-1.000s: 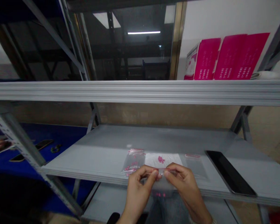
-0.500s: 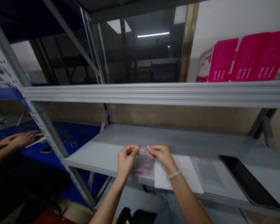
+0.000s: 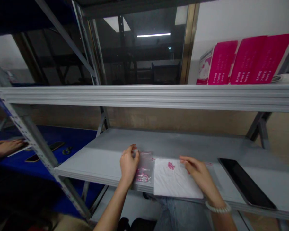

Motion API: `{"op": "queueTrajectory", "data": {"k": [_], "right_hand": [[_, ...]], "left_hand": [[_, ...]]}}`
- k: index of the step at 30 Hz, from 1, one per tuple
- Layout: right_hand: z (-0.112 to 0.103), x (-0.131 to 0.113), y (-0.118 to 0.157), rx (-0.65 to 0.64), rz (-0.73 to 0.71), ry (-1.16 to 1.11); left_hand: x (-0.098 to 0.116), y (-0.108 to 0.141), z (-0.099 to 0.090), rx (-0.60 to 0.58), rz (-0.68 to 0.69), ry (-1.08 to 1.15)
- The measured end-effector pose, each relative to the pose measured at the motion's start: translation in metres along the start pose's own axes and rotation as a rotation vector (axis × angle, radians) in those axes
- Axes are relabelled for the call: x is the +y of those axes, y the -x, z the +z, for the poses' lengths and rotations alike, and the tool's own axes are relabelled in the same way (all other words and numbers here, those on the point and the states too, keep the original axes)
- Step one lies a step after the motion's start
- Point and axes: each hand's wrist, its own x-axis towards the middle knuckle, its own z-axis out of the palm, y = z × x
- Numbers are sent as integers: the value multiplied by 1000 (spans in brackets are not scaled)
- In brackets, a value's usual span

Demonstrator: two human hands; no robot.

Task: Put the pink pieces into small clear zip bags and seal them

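A clear zip bag [image 3: 144, 166] with pink pieces at its bottom lies on the grey shelf, at the left edge of a white cloth or paper [image 3: 175, 184]. My left hand [image 3: 129, 163] is at the bag's left side, fingers curled; whether they grip its edge is hidden. On the white sheet sits a small cluster of pink pieces [image 3: 170, 166]. My right hand [image 3: 198, 173], with a beaded bracelet at the wrist, hovers over the sheet's right side, thumb and fingers apart and nothing seen between them. Behind it, a second clear bag [image 3: 210, 164] is partly covered.
A dark tablet [image 3: 247, 183] lies on the right of the grey shelf [image 3: 144, 137]. Pink boxes [image 3: 249, 61] stand on the upper shelf. At left, past a metal post [image 3: 31, 136], another person's hand [image 3: 8, 148] is over a blue surface [image 3: 79, 134] with a phone.
My right hand has left the bag's top and moved right over the sheet. The bag now lies lower, and the pink cluster on the sheet has come into view. The camera view has shifted slightly.
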Motion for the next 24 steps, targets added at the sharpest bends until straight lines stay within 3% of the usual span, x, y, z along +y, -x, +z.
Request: {"op": "queueTrajectory", "data": {"k": [3, 5, 9, 12, 17, 24], "right_hand": [[-55, 21, 17, 181, -84, 324], [-79, 33, 27, 205, -151, 593], [-88, 44, 40, 131, -194, 937], [-82, 44, 45, 61, -176, 995], [-83, 43, 50, 13, -144, 989], [-84, 44, 52, 23, -131, 908]], "left_hand": [[27, 10, 8, -25, 142, 18], [55, 26, 22, -143, 274, 66], [114, 68, 63, -503, 576, 169], [141, 90, 88, -640, 673, 178], [150, 98, 106, -694, 616, 100], [148, 97, 102, -732, 638, 127]]}}
